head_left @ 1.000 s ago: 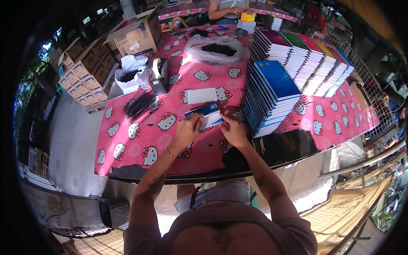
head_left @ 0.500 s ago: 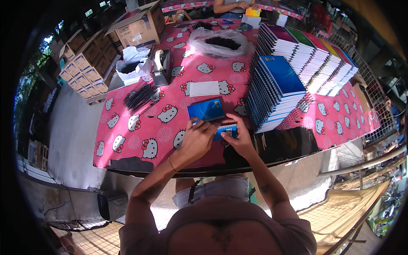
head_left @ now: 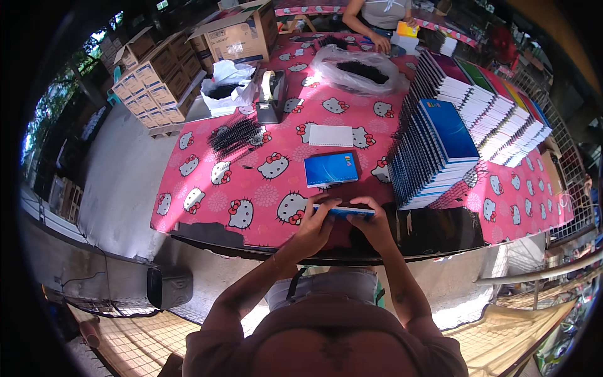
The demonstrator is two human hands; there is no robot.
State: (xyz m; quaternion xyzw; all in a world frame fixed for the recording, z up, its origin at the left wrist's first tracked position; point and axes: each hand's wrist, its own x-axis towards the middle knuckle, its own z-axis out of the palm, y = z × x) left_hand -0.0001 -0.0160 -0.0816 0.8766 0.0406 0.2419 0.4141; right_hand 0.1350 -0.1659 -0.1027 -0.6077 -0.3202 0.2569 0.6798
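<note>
My left hand (head_left: 316,227) and my right hand (head_left: 373,225) grip a small blue-covered notebook (head_left: 344,212) by its two ends, just above the near table edge. It is tilted, so mostly its long edge and a strip of blue show. Whether it has a coil in it, I cannot tell. Just beyond lies a thin pile of blue-covered, hole-punched sheets (head_left: 331,169). A white punched sheet (head_left: 331,136) rests farther back. To the right of my hands rises a tall stack of blue spiral notebooks (head_left: 447,129). Loose black spiral coils (head_left: 235,139) lie in a heap at the left.
Behind stand a tape dispenser (head_left: 270,100), a white bag (head_left: 229,88) and a clear plastic bag of black coils (head_left: 358,70). More notebook stacks (head_left: 496,107) fill the right. Cardboard boxes (head_left: 237,38) are at the back left. Across the table a person (head_left: 380,19) handles yellow-topped pads.
My left hand has come off the blue pile and now grips the notebook's left end. The notebook is tilted more on edge. The whole view has shifted. The person opposite has reached onto the table.
</note>
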